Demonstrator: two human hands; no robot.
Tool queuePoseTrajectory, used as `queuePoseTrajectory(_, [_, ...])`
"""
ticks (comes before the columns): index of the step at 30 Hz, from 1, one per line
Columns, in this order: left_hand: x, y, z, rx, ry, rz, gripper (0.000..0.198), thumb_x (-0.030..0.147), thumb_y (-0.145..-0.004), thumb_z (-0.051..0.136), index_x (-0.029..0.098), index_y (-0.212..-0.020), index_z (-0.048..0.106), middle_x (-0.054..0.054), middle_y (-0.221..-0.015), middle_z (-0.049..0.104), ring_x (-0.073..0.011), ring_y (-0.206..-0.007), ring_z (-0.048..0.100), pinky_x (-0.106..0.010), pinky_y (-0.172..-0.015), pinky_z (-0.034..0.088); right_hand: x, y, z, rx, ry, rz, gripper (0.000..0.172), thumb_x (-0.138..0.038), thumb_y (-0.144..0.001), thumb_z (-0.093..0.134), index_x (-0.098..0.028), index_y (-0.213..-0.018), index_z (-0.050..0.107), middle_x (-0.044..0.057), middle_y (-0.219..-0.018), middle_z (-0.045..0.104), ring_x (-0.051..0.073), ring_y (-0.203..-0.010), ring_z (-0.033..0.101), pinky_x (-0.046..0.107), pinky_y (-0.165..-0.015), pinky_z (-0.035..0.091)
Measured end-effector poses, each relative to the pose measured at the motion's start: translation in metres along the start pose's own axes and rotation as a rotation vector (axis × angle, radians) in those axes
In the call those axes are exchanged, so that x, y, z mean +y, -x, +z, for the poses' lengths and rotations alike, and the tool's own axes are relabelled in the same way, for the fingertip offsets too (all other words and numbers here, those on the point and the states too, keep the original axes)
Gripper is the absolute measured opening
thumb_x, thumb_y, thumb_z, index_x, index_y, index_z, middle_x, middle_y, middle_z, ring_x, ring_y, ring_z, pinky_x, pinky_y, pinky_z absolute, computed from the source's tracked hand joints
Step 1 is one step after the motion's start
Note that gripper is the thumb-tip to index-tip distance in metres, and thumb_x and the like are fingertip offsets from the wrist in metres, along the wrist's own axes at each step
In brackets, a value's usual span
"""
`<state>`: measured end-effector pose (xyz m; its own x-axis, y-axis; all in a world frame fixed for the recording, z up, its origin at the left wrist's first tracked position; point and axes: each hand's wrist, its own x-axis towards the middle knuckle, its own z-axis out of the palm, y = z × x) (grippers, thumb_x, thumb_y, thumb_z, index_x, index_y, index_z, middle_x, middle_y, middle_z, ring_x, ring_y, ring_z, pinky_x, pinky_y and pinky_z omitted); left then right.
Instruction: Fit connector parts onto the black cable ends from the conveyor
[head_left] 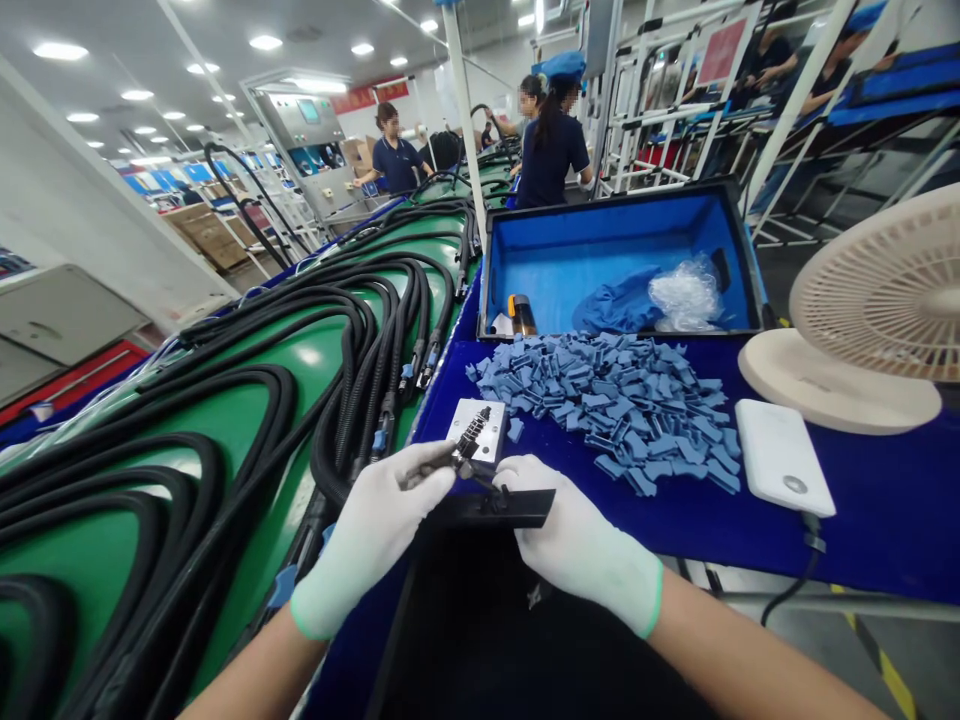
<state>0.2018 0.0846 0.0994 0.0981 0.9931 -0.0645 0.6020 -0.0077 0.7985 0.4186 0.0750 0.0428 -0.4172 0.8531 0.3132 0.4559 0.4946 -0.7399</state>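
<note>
My left hand (382, 525), in a white glove with a green cuff, is closed in a pinch on a dark ribbed part (474, 432). That part lies over a silver metal block (491, 437) on the blue table surface. My right hand (574, 535), gloved the same way, has its fingers curled at the rim of a black bin (529, 508) in front of me. A small black piece shows at its fingertips, but what it grips is mostly hidden. Beyond my right hand lies a heap of small blue plastic clips (622, 400).
Black hoses (285, 400) with blue-clipped ends lie along a green conveyor (315, 350) at left. A blue crate (555, 245) holds cloth, clear plastic and a bottle. A white power bank (780, 450) and a fan (885, 300) stand right. Several people work farther back.
</note>
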Motion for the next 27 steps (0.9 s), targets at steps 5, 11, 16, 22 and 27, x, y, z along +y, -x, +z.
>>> queuePoseTrajectory(5, [0.018, -0.023, -0.002, -0.108, 0.024, 0.103, 0.046, 0.046, -0.094, 0.061, 0.026, -0.135, 0.069, -0.003, -0.132, 0.071, -0.0297, -0.121, 0.067, -0.039, -0.111, 0.048, -0.001, -0.002, -0.003, 0.018, -0.074, 0.107, 0.021, -0.005, -0.081, 0.052, -0.02, -0.093, 0.061, 0.006, -0.092, 0.065, 0.021, -0.082, 0.06, 0.036, -0.077, 0.054])
queuePoseTrajectory(11, [0.017, -0.026, 0.002, -0.066, -0.019, 0.082, 0.045, 0.049, -0.091, 0.065, 0.023, -0.127, 0.074, -0.002, -0.118, 0.077, -0.0304, -0.11, 0.071, -0.036, -0.101, 0.053, 0.0, -0.002, -0.012, -0.069, -0.26, 0.091, 0.027, -0.011, -0.087, 0.055, -0.02, -0.11, 0.065, 0.005, -0.103, 0.072, 0.02, -0.09, 0.067, 0.033, -0.084, 0.055])
queuePoseTrajectory(16, [0.012, -0.024, 0.003, -0.051, -0.062, 0.076, 0.041, 0.049, -0.093, 0.063, 0.026, -0.125, 0.075, 0.001, -0.122, 0.076, -0.0303, -0.114, 0.069, -0.035, -0.099, 0.052, 0.023, -0.008, 0.004, -0.05, -0.023, 0.075, 0.013, -0.009, -0.08, 0.057, -0.019, -0.086, 0.063, 0.003, -0.087, 0.071, 0.019, -0.076, 0.066, 0.029, -0.069, 0.051])
queuePoseTrajectory(22, [0.016, -0.029, 0.001, -0.103, 0.019, 0.032, 0.046, 0.05, -0.089, 0.068, 0.027, -0.129, 0.072, -0.002, -0.125, 0.074, -0.0315, -0.114, 0.069, -0.038, -0.1, 0.051, 0.02, -0.004, 0.003, -0.015, 0.013, 0.022, 0.019, -0.007, -0.085, 0.053, -0.021, -0.091, 0.065, 0.003, -0.092, 0.072, 0.019, -0.083, 0.066, 0.029, -0.075, 0.051])
queuePoseTrajectory(27, [0.014, -0.028, 0.008, -0.125, 0.279, 0.002, 0.05, 0.042, -0.082, 0.079, 0.019, -0.125, 0.072, -0.009, -0.122, 0.075, -0.0292, -0.106, 0.071, -0.037, -0.094, 0.054, 0.015, 0.012, -0.019, -0.071, 0.293, 0.082, 0.012, -0.014, -0.088, 0.056, -0.016, -0.095, 0.066, 0.011, -0.095, 0.069, 0.025, -0.087, 0.064, 0.038, -0.081, 0.051])
